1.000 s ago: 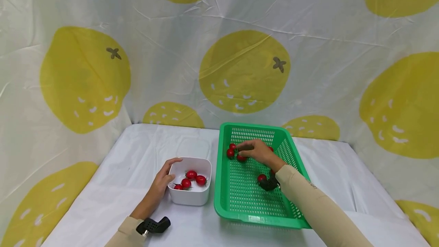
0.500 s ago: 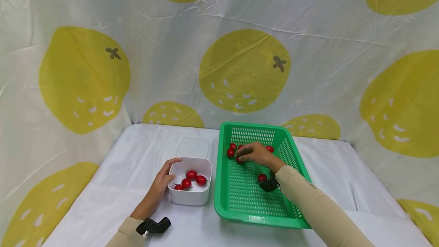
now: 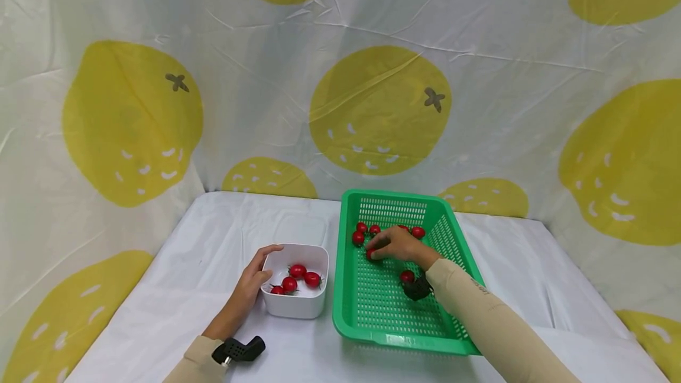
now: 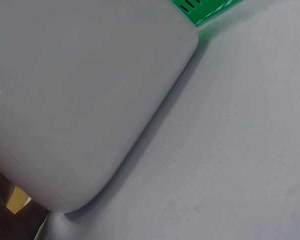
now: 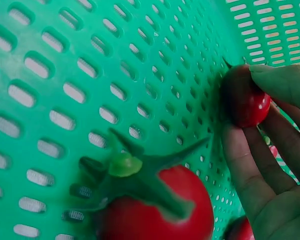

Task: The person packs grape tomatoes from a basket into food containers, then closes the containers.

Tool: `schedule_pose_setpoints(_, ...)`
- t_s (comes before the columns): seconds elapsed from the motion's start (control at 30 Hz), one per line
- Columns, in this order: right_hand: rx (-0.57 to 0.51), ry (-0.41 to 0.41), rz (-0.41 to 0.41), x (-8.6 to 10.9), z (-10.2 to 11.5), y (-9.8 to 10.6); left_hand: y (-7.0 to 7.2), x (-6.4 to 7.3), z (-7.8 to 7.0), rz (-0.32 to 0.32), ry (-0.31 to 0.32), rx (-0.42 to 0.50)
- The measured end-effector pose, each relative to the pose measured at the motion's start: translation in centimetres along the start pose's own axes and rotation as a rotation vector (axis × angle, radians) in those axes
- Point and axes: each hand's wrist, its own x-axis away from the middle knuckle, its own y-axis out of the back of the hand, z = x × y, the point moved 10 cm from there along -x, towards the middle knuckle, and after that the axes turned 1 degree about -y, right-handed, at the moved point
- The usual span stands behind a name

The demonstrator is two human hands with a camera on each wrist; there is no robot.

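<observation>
While left grip (image 3: 249, 281) holds box (image 3: 295, 308), right (image 3: 400, 245) pinches tomato (image 5: 246, 97).

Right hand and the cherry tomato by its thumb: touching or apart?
Touching. The right wrist view shows the right hand with its thumb tip directly against the skin of the cherry tomato, no gap between.

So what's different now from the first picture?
The right hand and the cherry tomato it pinches have come a little nearer the person, inside the green basket. I can't tell exactly when it took hold. More cherry tomatoes show behind the hand now. The left hand still holds the white box, with four tomatoes inside.
</observation>
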Motion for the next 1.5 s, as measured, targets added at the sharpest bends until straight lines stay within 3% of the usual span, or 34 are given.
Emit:
schedule_pose_setpoints(0.37,-0.004,0.019,0.013,0.0,0.5,0.1,0.0,0.1,-0.1,-0.003,-0.009,0.007)
schedule_pose_setpoints(0.57,0.006,0.021,-0.021,0.1,0.8,0.4,-0.1,0.0,-0.1,0.002,-0.001,0.007)
schedule_pose_setpoints(1.07,-0.138,0.024,-0.059,0.0,2.5,0.9,-0.2,0.0,-0.5,0.017,-0.033,0.015)
schedule_pose_setpoints(1.5,-0.24,0.036,-0.061,0.3,4.5,0.9,0.0,-0.1,-0.2,0.006,-0.017,0.01)
